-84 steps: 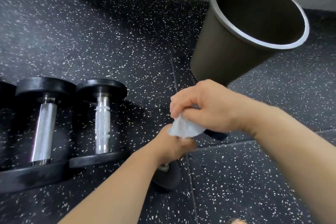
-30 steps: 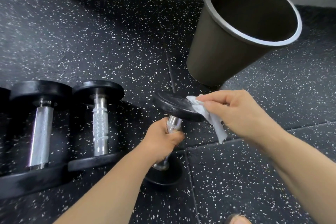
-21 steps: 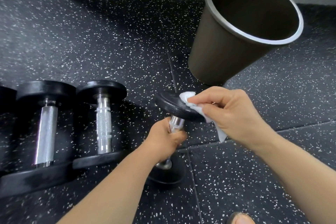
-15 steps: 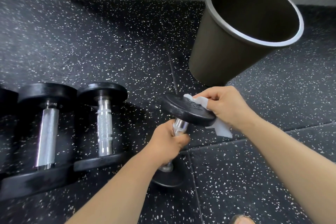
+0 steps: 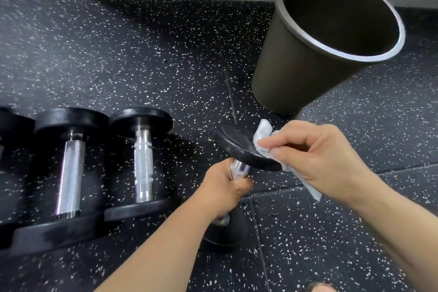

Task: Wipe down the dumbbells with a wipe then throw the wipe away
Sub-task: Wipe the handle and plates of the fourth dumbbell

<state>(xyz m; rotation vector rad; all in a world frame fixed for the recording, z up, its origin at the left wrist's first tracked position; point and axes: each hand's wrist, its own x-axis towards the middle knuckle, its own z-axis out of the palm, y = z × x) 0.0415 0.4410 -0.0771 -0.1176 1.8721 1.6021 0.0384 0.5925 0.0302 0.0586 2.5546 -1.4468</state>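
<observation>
On the floor by the bin (image 5: 308,59), left hand (image 5: 227,187) gripped dumbbell (image 5: 241,147); right hand (image 5: 317,156) pinched wipe (image 5: 263,133), mid-wipe. Next probably remaining plate.

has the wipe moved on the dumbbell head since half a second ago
Yes. The wipe sat at the head's far edge toward the bin; now it lies on the head's top.

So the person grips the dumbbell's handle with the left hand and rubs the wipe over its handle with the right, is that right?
Not quite. In the head view the left hand does grip the dumbbell by its handle, but the right hand presses the wipe on the upper black weight plate, not the handle.
</observation>
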